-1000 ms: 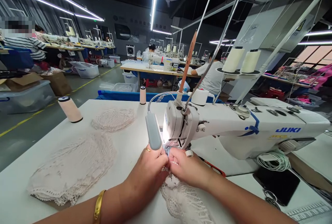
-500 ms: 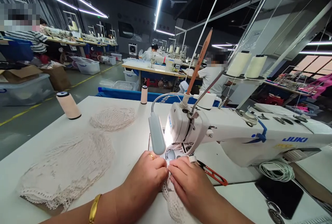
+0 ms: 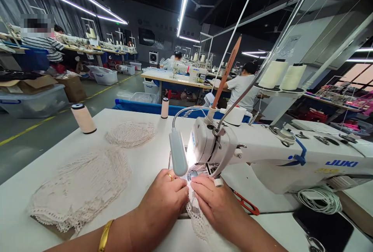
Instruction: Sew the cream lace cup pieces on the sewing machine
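Observation:
A strip of cream lace fabric (image 3: 198,221) runs from under the presser-foot area of the white sewing machine (image 3: 201,139) toward me. My left hand (image 3: 167,197), with a ring and a gold bangle, is closed on the fabric's left edge beside the needle area. On the other side, my right hand (image 3: 214,199) has its fingers pressed together on the lace. A lit lamp (image 3: 178,153) hangs over the fingertips and partly hides the needle. Two stacks of cream lace pieces, a large one (image 3: 81,186) and a smaller one (image 3: 131,133), lie on the left.
Peach thread spools (image 3: 83,119) (image 3: 164,108) stand toward the table's back. Red-handled snips (image 3: 246,201) lie right of my right hand, with a coiled white cable (image 3: 319,200) and a black phone (image 3: 323,224) farther right. People sit at machines beyond.
The view has shifted slightly, so the table and machine appear a little farther right. More of the lace shows between my hands, which keep their hold near the needle area.

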Demonstrator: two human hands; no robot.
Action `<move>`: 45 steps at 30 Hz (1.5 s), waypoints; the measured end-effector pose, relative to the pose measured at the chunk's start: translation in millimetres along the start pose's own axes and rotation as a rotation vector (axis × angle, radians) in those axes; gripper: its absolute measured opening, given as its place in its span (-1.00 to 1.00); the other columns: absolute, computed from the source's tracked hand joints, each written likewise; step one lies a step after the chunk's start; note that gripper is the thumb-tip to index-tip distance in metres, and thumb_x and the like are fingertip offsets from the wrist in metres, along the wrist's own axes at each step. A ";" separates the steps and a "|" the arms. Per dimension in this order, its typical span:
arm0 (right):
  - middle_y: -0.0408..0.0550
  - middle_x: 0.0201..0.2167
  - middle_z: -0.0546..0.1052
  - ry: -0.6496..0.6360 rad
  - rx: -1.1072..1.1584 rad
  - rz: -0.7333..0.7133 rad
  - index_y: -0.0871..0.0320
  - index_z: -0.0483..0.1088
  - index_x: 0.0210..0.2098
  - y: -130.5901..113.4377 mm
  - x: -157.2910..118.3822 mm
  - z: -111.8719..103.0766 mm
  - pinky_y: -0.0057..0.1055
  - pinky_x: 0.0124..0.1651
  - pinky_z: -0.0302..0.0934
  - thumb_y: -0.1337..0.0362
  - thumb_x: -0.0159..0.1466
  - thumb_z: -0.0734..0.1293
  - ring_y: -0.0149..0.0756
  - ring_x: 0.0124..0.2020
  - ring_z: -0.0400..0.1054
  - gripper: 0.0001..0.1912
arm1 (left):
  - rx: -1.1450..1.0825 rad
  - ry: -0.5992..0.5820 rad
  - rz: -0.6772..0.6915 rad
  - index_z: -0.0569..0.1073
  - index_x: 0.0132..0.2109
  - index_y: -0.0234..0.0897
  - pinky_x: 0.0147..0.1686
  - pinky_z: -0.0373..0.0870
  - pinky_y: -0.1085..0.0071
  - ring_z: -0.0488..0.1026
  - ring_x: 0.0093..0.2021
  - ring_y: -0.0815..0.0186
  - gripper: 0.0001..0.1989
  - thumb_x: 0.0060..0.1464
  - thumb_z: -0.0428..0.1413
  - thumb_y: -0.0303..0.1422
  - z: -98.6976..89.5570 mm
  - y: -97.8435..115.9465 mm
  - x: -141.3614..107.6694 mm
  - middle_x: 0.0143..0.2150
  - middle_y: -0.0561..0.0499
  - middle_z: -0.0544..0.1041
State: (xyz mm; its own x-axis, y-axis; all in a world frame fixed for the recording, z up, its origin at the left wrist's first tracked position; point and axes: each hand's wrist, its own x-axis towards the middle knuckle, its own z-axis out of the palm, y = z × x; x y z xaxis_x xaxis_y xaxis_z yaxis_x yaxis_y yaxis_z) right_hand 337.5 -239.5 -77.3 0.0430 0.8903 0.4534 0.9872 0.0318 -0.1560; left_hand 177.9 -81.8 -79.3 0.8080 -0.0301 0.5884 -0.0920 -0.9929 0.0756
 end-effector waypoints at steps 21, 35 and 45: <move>0.02 0.04 0.68 -0.032 -0.037 0.053 0.06 0.56 0.00 0.8 6.9 -4.7 -0.16 -0.09 0.44 0.47 0.49 0.21 -0.06 -0.06 0.56 -0.68 | 0.038 0.030 -0.020 0.40 -0.33 -0.24 -0.32 0.22 0.24 0.48 -0.32 0.14 -0.75 0.31 0.07 -0.61 0.8 3.0 5.1 -0.37 0.03 0.55; -0.03 -0.14 0.65 0.002 0.228 0.034 0.04 0.43 -0.12 -3.2 -6.8 -5.3 -0.19 -0.08 0.40 0.41 0.55 0.16 -0.13 -0.14 0.52 -0.75 | -0.322 -0.117 -0.166 0.62 -0.15 -0.23 -0.31 0.38 0.33 0.47 -0.29 0.22 -0.70 0.21 0.02 -0.60 -6.6 -12.5 8.1 -0.14 -0.06 0.60; -0.09 -0.22 0.63 0.083 0.421 0.296 0.03 0.48 -0.19 -2.0 0.2 -1.6 -0.28 -0.08 0.34 0.18 0.60 0.16 -0.15 -0.15 0.52 -0.69 | -0.381 -0.171 -0.276 0.56 -0.29 -0.25 -0.27 0.34 0.34 0.44 -0.27 0.22 -0.89 0.17 0.16 -0.51 -4.6 -12.4 18.8 -0.25 -0.02 0.54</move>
State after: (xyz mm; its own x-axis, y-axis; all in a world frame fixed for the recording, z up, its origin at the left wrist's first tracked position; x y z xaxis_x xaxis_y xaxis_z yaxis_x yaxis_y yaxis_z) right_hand 335.8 -240.0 -75.5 0.3396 0.8503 0.4021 0.7848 -0.0204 -0.6194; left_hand 191.5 -69.5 -65.5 0.9131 0.1774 0.3672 -0.0418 -0.8550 0.5169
